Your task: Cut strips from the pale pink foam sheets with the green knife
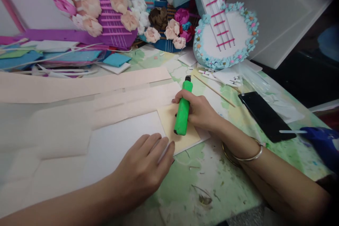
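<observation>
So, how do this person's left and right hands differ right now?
Grip: the right hand is closed around a green tool, while the left hand grasps nothing.
Pose: the left hand lies palm down with its fingers spread a little; the right hand has its fingers wrapped around the tool.
Jewellery: bangles circle the right hand's wrist; none show on the left hand's wrist.
Both are bare, ungloved hands near the pale yellow sheet.
</observation>
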Demonstrator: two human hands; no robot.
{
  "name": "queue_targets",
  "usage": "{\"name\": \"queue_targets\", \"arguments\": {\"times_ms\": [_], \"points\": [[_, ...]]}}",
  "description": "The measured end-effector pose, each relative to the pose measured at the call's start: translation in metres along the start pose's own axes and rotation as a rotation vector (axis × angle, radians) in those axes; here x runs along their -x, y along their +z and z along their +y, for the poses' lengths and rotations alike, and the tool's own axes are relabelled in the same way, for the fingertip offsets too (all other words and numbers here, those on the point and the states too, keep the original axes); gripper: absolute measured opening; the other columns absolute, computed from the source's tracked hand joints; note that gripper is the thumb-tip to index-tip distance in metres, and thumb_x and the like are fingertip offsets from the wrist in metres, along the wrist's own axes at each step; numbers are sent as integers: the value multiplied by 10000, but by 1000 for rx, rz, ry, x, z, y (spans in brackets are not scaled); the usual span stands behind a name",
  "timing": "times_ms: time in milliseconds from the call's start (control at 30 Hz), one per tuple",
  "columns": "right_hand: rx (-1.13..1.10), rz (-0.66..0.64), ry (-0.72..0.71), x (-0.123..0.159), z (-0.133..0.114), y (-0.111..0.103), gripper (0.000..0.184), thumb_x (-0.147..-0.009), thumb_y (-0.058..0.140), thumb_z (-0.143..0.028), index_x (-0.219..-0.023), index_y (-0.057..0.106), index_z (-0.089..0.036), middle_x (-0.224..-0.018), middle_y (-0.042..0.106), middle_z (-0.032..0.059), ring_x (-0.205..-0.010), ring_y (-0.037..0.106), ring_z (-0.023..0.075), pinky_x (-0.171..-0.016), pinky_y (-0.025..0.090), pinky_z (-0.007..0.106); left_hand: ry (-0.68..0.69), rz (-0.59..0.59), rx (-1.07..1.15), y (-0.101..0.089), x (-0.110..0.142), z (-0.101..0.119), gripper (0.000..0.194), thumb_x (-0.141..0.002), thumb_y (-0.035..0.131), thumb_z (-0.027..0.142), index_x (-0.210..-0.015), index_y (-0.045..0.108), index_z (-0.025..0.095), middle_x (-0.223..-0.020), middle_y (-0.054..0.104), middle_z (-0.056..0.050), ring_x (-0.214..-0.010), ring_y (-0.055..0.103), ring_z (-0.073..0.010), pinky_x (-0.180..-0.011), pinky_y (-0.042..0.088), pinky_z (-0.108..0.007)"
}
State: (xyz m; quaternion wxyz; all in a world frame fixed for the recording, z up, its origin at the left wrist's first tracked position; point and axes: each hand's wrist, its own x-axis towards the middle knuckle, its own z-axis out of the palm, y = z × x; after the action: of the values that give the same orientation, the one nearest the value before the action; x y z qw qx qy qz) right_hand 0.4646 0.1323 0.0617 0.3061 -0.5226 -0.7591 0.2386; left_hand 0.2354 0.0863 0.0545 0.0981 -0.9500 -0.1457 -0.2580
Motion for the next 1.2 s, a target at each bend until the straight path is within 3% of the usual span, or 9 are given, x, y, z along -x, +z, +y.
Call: {"name": "queue_targets", "arguments": {"times_ms": [200, 400, 633, 867, 1200], "points": [[1, 15, 9, 0, 2, 0, 365, -701, 643, -140, -1031, 544, -262, -832, 638, -9, -807, 595, 187, -657, 417, 263, -1, 3, 58, 6, 8, -1, 275, -852, 532, 59, -1107, 633, 43, -1112, 663, -219, -1084, 607, -373, -815, 573, -526], [6, 20, 23, 1, 2, -2, 362, -689, 651, -138, -1016, 550, -257, -856, 649, 0, -814, 601, 193, -665, 427, 268, -19, -37, 61, 8, 8, -3, 330, -820, 605, 90, -1144, 614, 24, -1166, 646, -247, -1140, 582, -425, -843, 570, -563], [-10, 33, 58, 1, 0, -2, 389, -668, 660, -125, -1018, 555, -258, -857, 658, 4, -836, 613, 213, -665, 435, 274, -21, -20, 59, 7, 10, -3, 318, -856, 531, 80, -1164, 603, 47, -1158, 650, -234, -1148, 588, -396, -865, 568, -537], [-30, 29, 51, 1, -2, -2, 369, -684, 647, -130, -1019, 549, -248, -904, 661, 7, -849, 604, 200, -664, 430, 263, 13, -26, 171, 6, 11, -1, 310, -922, 422, 69, -1174, 597, 109, -1273, 592, -207, -1300, 462, -350, -985, 481, -551], [-43, 27, 56, 1, -4, -2, 360, -697, 642, -130, -1024, 557, -255, -877, 656, 1, -832, 607, 197, -659, 431, 267, 37, -38, 182, 5, 13, -1, 319, -921, 410, 61, -1169, 608, 98, -1291, 579, -220, -1319, 432, -371, -990, 459, -587]]}}
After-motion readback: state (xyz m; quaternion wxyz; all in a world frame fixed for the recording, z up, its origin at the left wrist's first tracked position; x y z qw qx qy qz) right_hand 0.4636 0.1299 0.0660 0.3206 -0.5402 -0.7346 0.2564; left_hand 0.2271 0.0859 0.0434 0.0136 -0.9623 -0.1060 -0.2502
